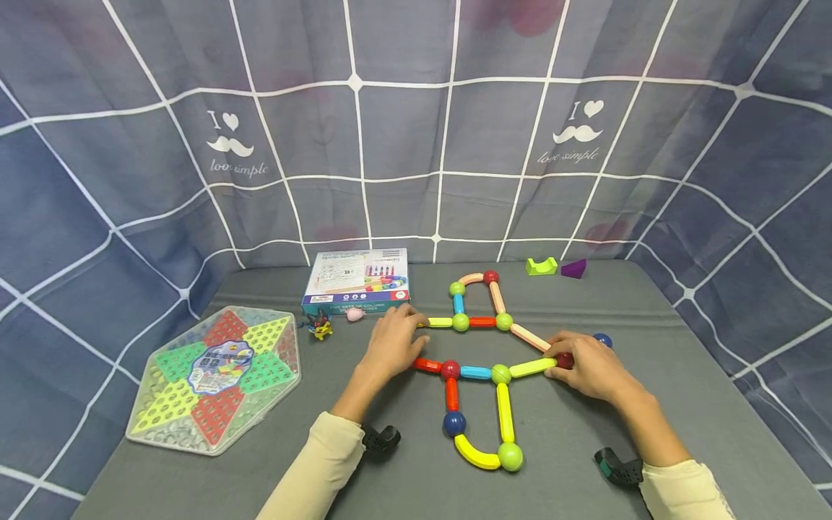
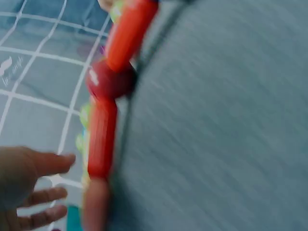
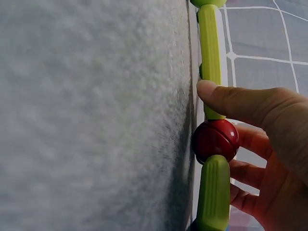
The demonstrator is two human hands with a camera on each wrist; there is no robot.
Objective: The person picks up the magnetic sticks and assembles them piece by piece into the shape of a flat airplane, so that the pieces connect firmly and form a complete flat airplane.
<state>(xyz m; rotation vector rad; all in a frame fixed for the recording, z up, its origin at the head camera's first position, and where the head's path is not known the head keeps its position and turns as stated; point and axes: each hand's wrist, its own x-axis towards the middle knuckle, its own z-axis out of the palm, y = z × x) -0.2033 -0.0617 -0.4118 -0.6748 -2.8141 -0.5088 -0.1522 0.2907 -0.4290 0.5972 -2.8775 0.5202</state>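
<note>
A flat figure of magnetic sticks and balls lies on the table, with a blue stick (image 1: 476,373), a curved yellow stick (image 1: 477,453) and a green ball (image 1: 510,456) in its near part. My right hand (image 1: 588,365) grips the right-hand corner: its thumb lies over a yellow-green stick (image 3: 210,53) and its fingers curl behind the dark red ball (image 3: 215,140). Another green stick (image 3: 214,192) joins that ball. My left hand (image 1: 393,338) is at the figure's left end, fingers spread, beside a red stick (image 2: 102,139) linked to a red ball (image 2: 109,79).
Left of the figure lies a star-patterned Chinese checkers board (image 1: 214,379). A toy box (image 1: 356,282) stands behind, with a small figurine (image 1: 320,325) and a pink piece (image 1: 354,314) before it. Green (image 1: 542,266) and purple blocks (image 1: 574,269) sit near the curtain (image 1: 403,144).
</note>
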